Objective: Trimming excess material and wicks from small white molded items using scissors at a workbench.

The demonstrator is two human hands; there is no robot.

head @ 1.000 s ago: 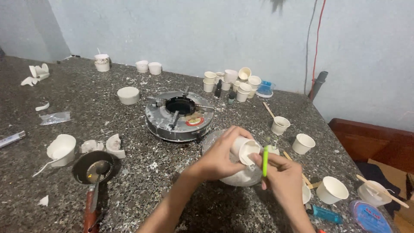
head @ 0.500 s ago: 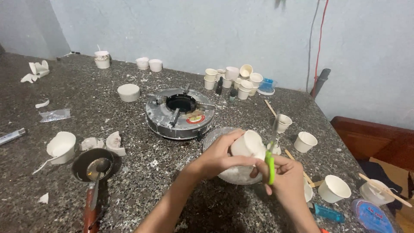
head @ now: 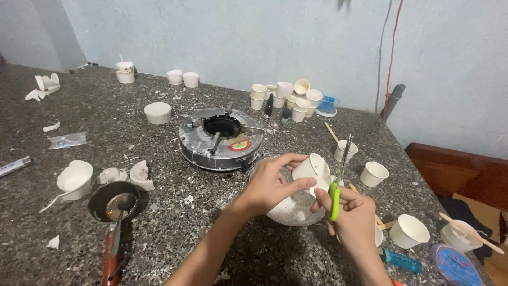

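while the left hand (head: 272, 185) pinches a small white paper cup (head: 313, 168) by its wall, tilted on its side with the mouth turned toward the right, the right hand (head: 353, 217) grips a pair of green-handled scissors (head: 338, 180) — blades pointing up, just beside the cup's rim. the left fingers are narrow, closed around the cup from above and below; the right fingers are curled through and around the scissor handles, and i cannot tell how far the blades stand apart. the cup is held in the air over a shallow bowl (head: 293, 209) holding white residue, near the front of the speckled stone desk (head: 201, 249). it looks light and thin-walled, likely to crush or buckle under a hard squeeze, so a hold near the stiffer base or the rolled rim seems safer than mid-wall. behind sits a round metal burner (head: 220, 139); to the left lies a small dark pan (head: 114, 201) — more white cups (head: 288, 95) cluster by the wall.
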